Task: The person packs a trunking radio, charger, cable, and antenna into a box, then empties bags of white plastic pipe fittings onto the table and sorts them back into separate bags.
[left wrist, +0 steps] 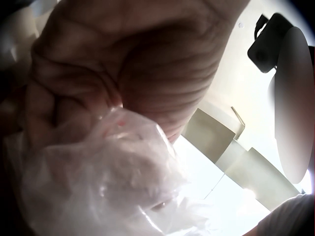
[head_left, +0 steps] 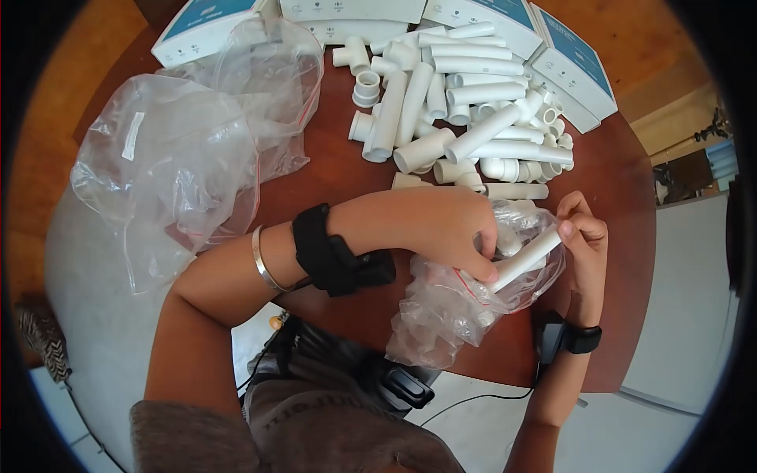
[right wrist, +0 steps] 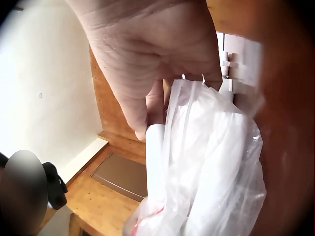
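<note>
A clear zip bag (head_left: 441, 315) with a red seal line bulges with white pieces over the table's near edge. Across its mouth slants a white plastic pipe (head_left: 527, 260). My left hand (head_left: 461, 232) grips the bag's mouth from above, its thumb at the pipe's lower end. In the left wrist view, crumpled plastic (left wrist: 113, 182) hides the fingertips. My right hand (head_left: 585, 236) pinches the pipe's upper end. The right wrist view has the thumb on the pipe (right wrist: 155, 157), while the bag's edge (right wrist: 197, 93) reaches up to the other fingers.
Beyond the hands lies a heap of white pipes and fittings (head_left: 473, 102). Large clear bags (head_left: 173, 150) are spread on the left, overhanging a pale chair (head_left: 95, 260). White and blue boxes (head_left: 579, 67) line the far side of the brown table (head_left: 623, 276).
</note>
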`<state>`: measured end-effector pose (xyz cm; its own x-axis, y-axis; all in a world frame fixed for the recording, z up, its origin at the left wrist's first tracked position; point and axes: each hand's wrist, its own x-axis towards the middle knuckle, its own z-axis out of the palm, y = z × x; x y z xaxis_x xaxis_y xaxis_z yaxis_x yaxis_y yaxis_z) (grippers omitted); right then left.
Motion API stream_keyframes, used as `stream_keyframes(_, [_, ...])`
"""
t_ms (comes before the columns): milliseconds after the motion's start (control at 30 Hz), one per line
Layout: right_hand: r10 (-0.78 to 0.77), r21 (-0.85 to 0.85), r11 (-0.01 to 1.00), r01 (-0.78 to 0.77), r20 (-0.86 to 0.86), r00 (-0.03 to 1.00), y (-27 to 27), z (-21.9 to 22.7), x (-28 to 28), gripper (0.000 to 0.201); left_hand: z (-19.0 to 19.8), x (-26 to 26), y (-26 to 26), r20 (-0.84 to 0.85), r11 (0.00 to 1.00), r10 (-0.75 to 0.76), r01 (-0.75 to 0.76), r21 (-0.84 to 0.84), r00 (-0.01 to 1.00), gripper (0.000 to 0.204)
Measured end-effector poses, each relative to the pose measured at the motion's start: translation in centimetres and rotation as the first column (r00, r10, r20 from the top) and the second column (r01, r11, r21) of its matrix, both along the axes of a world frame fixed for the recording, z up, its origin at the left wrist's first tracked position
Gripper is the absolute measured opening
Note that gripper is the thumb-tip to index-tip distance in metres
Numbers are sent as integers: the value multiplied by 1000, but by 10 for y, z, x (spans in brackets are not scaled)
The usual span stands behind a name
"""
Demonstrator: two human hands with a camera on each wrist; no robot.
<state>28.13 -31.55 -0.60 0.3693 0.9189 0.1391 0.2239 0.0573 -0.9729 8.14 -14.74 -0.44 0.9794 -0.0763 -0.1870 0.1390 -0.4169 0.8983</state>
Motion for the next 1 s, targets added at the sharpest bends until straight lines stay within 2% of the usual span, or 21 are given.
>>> stream_keyframes(67, [32,70,997,-36,61,998,0,0,2,19,0,0,-1,44,1000,3,-3,1,999,43])
stream_keyframes(100, [30,67,997,-34,60,998,0,0,0,19,3,1,1,-19,998,8,-9,-60,1000,42])
stream_keyframes(133, [62,31,998,-63,33,998,1,2,-3,16,7,1,3,-78,993,10,-19,-115,997,41])
stream_keyframes(267, [194,-110,975,-195,-27,981,2,2,-3,19,10,2,5,-101,990,29,-43,-136,994,36])
stream_keyframes(333, [204,-130,970,-204,-17,979,1,-1,1,23,9,3,9,-72,966,87,-102,-236,994,31])
stream_keyframes(367, [212,-145,967,-211,-3,977,1,0,0,24,5,4,10,65,942,180,-153,-298,982,26])
stream_keyframes(400, [220,-160,963,-216,11,975,1,0,-1,24,4,6,16,65,945,168,-142,-295,984,26])
stream_keyframes(433, [210,-158,966,-205,10,978,-1,-1,-1,24,3,8,25,247,923,367,-320,-212,897,26])
stream_keyframes(467, [210,-134,970,-205,30,977,-1,-4,-1,24,2,8,32,435,850,518,-500,-165,737,27])
stream_keyframes(500, [214,-107,972,-208,52,975,0,-5,-2,25,-1,8,38,439,852,513,-498,-161,737,27])
stream_keyframes(533, [212,-100,973,-206,56,976,1,-6,-4,25,-3,8,42,595,797,474,-603,23,649,30])
stream_keyframes(567, [169,-110,981,-161,70,983,1,-6,-6,24,-5,7,45,731,685,386,-705,181,563,33])
stream_keyframes(600, [125,-119,986,-115,84,989,2,-6,-7,23,-7,6,46,735,686,377,-703,186,563,33])
stream_keyframes(667, [120,-81,991,-109,153,981,2,-3,-9,22,-8,2,42,491,753,503,-639,155,711,41])
stream_keyframes(733, [105,-44,994,-97,222,969,3,-2,-10,22,-7,0,43,534,757,449,-622,198,717,36])
stream_keyframes(800, [36,-2,999,-36,93,995,3,-1,-11,22,-5,3,43,507,782,454,-600,167,733,32])
stream_keyframes(833, [18,1,1000,-18,96,995,3,0,-13,22,5,3,38,459,740,508,-642,200,729,30])
stream_keyframes(867, [2,-10,1000,-1,48,999,4,2,-15,23,9,4,36,463,750,495,-631,199,735,30])
stream_keyframes(933, [-27,-34,999,25,-53,998,4,3,-17,26,12,8,33,595,759,558,-646,-83,579,30])
stream_keyframes(967, [-24,-86,996,23,-15,1000,3,-1,-12,27,11,11,28,573,828,551,-483,-285,606,29])
stream_keyframes(1000, [-29,-83,996,28,-18,999,2,0,-12,27,12,11,24,572,831,547,-480,-281,611,29])
